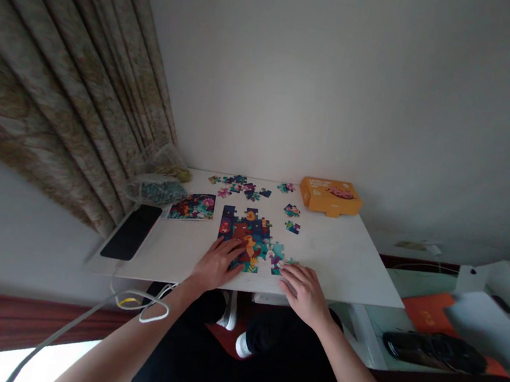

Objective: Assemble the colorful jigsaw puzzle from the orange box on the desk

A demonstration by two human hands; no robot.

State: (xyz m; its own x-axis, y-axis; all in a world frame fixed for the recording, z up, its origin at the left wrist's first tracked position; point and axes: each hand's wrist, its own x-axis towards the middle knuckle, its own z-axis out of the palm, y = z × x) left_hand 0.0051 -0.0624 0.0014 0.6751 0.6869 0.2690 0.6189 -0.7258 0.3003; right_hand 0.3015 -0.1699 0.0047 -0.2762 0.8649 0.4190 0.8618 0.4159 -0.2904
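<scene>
A partly joined jigsaw puzzle (240,230) in dark blue, brown, orange and teal lies flat near the table's front edge. My left hand (217,265) rests over its lower left part, fingers stretched out and lying flat on the pieces. At the lower right corner, my right hand (306,292) has its fingertips and thumb at a puzzle piece (276,268) with white and teal on it. The fingers partly cover that piece. Between the hands, the puzzle's bottom edge shows a gap. Two loose clumps of pieces, an upper one (291,210) and a lower one (293,227), lie to the right.
Several loose pieces (236,187) lie along the back, with another clump (286,188) nearby. An orange puzzle box (331,196) stands back right. At left are a picture card (193,206), clear plastic bags (157,190), a black phone (131,232) and a white cable (154,315).
</scene>
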